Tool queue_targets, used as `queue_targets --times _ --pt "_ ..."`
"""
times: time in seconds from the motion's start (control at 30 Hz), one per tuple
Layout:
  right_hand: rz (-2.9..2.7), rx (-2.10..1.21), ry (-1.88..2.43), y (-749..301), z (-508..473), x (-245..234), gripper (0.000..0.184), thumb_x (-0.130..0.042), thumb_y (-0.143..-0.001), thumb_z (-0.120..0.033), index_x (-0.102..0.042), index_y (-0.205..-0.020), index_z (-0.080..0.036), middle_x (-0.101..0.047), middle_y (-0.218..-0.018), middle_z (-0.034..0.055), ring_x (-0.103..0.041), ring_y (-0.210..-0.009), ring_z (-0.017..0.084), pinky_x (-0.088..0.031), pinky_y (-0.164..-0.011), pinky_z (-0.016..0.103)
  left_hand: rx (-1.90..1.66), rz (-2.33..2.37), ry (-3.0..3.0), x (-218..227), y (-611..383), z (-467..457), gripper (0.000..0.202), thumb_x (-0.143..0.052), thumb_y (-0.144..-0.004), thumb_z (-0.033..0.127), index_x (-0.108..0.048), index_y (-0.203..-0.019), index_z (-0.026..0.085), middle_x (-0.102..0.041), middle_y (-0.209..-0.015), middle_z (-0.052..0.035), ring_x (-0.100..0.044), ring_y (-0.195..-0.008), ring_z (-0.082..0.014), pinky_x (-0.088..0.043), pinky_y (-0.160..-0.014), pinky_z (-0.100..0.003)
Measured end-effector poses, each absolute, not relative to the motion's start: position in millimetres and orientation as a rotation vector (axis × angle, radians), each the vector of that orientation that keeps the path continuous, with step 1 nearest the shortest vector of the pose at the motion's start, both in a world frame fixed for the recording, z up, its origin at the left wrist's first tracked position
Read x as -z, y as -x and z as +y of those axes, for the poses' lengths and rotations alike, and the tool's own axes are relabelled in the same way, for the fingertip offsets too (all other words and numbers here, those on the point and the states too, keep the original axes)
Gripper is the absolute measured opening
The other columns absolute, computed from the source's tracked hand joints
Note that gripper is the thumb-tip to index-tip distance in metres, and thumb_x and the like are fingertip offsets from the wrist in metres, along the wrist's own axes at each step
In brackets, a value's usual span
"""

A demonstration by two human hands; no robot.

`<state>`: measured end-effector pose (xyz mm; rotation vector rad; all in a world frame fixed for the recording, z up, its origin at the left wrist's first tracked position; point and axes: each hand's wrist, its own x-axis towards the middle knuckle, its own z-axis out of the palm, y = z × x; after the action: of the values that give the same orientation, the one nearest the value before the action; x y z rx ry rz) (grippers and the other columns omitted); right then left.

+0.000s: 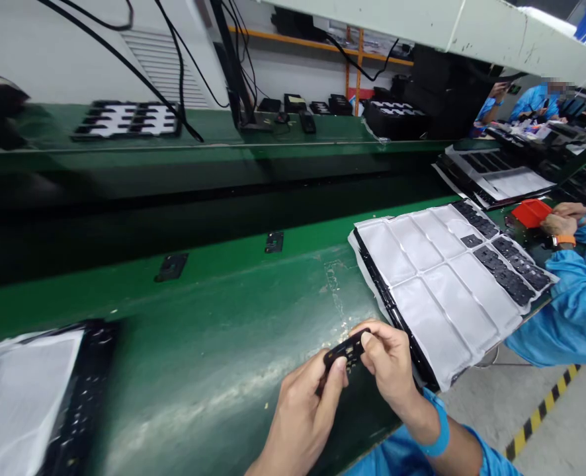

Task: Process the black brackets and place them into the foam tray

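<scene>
Your green bench takes up most of the view, with a dark strip along its far side and a green shelf beyond that. A pale beam crosses above, its paint chipped. To your right on the bench lies a white-lined tray with raised ridges; dark pieces fill its right end, and one lies apart from the rows. At your left lies a second tray, blurred, white in the middle with a black edge. Up on the shelf sits a black-and-white tray.

At the far right, beside the bench, is a co-worker's blue sleeve; that person's hands are at a red bin, and an orange band shows at one wrist.

Your left hand is nearly closed, thumb against fingers on the near end of the part. Your right hand pinches its other end, thumb on top; a blue band circles that wrist. The part is black and flat, held tilted above the bench just beside the white-lined tray. Its small pale marks are too tiny to read.

Two loose plates lie well apart on the bench's far edge. A yellowish label on a shelf box is too small to make out.
</scene>
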<state>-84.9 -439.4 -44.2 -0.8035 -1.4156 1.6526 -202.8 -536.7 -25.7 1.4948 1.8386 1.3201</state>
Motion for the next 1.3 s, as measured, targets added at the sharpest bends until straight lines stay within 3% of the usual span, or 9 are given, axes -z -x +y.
queue_targets --times 0.2,0.37,0.47,0.6,0.67,0.73,0.83,1.03,1.3 --pt "-1.432 -1.586 0.749 84 -440 43 0.02 -0.06 -0.09 -0.022 -0.08 -0.087 -0.017 -0.049 -0.061 -0.0045 -0.035 -0.048 0.008 -0.03 -0.045 0.021 -1.301 1.852 -1.471 31 203 -539 0.033 -0.05 -0.106 0.031 -0.061 -0.076 0.021 -0.059 -0.061 0.0038 -0.057 -0.05 -0.0121 -0.043 -0.053 -0.022" --pt "-1.469 -1.674 0.655 76 -438 50 0.033 -0.052 -0.089 -0.013 -0.079 -0.106 -0.019 -0.051 -0.065 -0.0045 -0.044 -0.05 0.009 -0.038 -0.051 0.022 -1.248 1.873 -1.466 27 206 -539 0.033 -0.048 -0.106 0.033 -0.06 -0.077 0.021 -0.061 -0.063 0.003 -0.059 -0.053 -0.0132 -0.044 -0.055 -0.022" --pt "-1.634 -1.613 0.655 70 -434 47 0.042 -0.046 -0.089 -0.009 -0.077 -0.115 -0.02 -0.063 -0.084 0.0013 -0.055 -0.058 0.011 -0.047 -0.059 0.025 -1.216 1.892 -1.457 26 211 -538 0.033 -0.045 -0.106 0.034 -0.058 -0.078 0.022 -0.06 -0.062 0.0035 -0.06 -0.053 -0.0139 -0.045 -0.055 -0.023" --pt "-1.957 -1.215 0.787 66 -433 30 0.041 -0.05 -0.095 -0.012 -0.071 -0.129 -0.02 -0.069 -0.121 0.011 -0.066 -0.095 0.02 -0.054 -0.086 0.033 -1.188 1.932 -1.508 26 225 -535 0.032 -0.043 -0.105 0.032 -0.056 -0.077 0.024 -0.06 -0.061 0.0038 -0.061 -0.051 -0.0149 -0.046 -0.054 -0.023" --pt "-2.052 -1.166 0.806 69 -435 22 0.031 -0.057 -0.098 -0.018 -0.072 -0.125 -0.019 -0.072 -0.116 0.0111 -0.068 -0.1 0.022 -0.054 -0.088 0.033 -1.159 1.903 -1.576 24 234 -533 0.032 -0.044 -0.103 0.031 -0.056 -0.075 0.024 -0.06 -0.06 0.0037 -0.059 -0.049 -0.0151 -0.045 -0.052 -0.023" --pt "-2.107 -1.214 0.799 75 -436 18 0.019 -0.057 -0.1 -0.02 -0.076 -0.104 -0.019 -0.075 -0.094 0.0072 -0.07 -0.086 0.021 -0.054 -0.08 0.03 -1.133 1.861 -1.591 21 241 -530 0.027 -0.048 -0.102 0.032 -0.061 -0.08 0.024 -0.061 -0.061 0.004 -0.059 -0.05 -0.0153 -0.045 -0.053 -0.023" --pt "-2.093 -1.377 0.762 81 -436 22 0.027 -0.051 -0.103 -0.017 -0.069 -0.083 -0.019 -0.07 -0.072 0.0019 -0.069 -0.068 0.017 -0.053 -0.07 0.027 -1.19 1.852 -1.447 16 243 -527 0.019 -0.058 -0.1 0.037 -0.066 -0.09 0.024 -0.065 -0.066 0.004 -0.061 -0.056 -0.0153 -0.046 -0.056 -0.022" --pt "-1.727 -1.809 0.781 79 -437 35 0.01 -0.06 -0.099 -0.026 -0.066 -0.098 -0.017 -0.077 -0.08 0.0049 -0.077 -0.072 0.019 -0.063 -0.073 0.031 -1.342 1.777 -1.204 14 233 -518 0.023 -0.059 -0.098 0.035 -0.067 -0.082 0.02 -0.066 -0.075 0.0004 -0.062 -0.068 -0.0156 -0.048 -0.065 -0.023" --pt "-1.503 -2.127 0.753 83 -440 23 0.036 -0.076 -0.092 -0.042 -0.061 -0.111 -0.015 -0.08 -0.089 0.0078 -0.081 -0.074 0.021 -0.068 -0.074 0.035 -1.306 1.665 -1.051 5 230 -518 0.021 -0.059 -0.097 0.038 -0.063 -0.091 0.019 -0.064 -0.082 -0.0006 -0.06 -0.071 -0.0152 -0.05 -0.067 -0.026"
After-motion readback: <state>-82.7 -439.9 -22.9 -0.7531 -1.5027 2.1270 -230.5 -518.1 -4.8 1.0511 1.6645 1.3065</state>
